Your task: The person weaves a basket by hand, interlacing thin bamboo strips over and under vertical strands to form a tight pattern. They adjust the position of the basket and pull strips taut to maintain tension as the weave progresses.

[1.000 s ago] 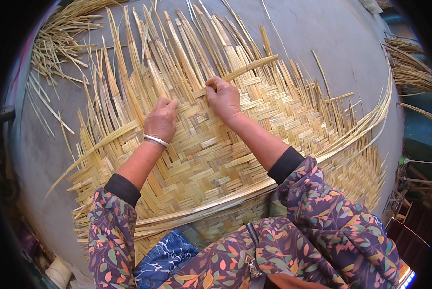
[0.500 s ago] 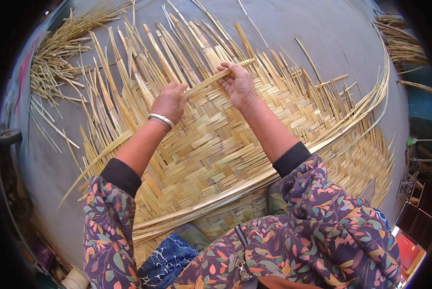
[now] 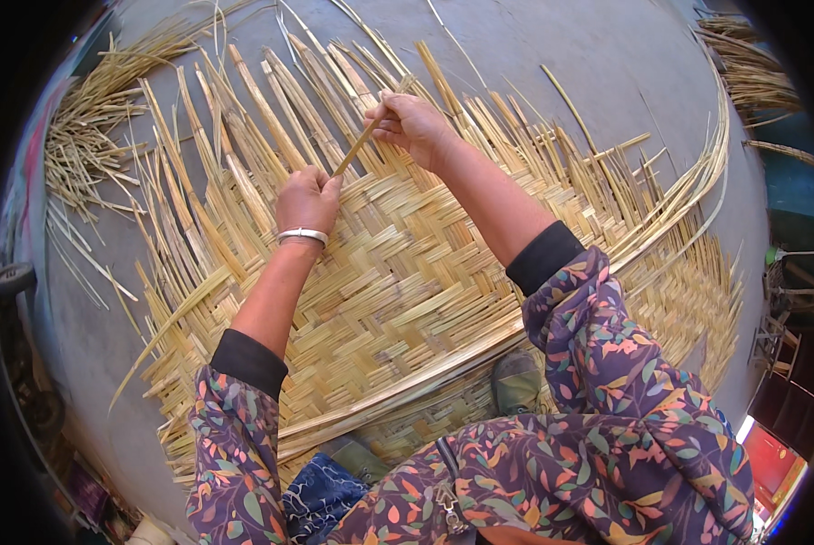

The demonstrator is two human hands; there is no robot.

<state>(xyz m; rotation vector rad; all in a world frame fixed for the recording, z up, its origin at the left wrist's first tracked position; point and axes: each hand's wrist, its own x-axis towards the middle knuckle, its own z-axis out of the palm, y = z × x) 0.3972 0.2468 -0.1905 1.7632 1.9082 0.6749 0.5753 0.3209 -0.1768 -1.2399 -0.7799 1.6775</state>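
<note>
A large mat of pale split reeds in a zigzag weave spreads in front of me, its unwoven ends fanning out along the far side. Over that far edge I hold one flat reed strip between my hands. My left hand, with a white bracelet at the wrist, is closed on the strip's near end. My right hand pinches it farther up and to the right. The strip runs tilted, rising from left to right, and its far tip is hidden partly by the right fingers.
A bundle of long loose reeds lies across the mat close to my shoes and curves up at the right. Piles of loose reeds lie on the grey floor at far left and far right.
Both hands have shifted; the right has moved up and left, the left slightly down and left. The strip between them now slants more steeply and shows its narrow side.
</note>
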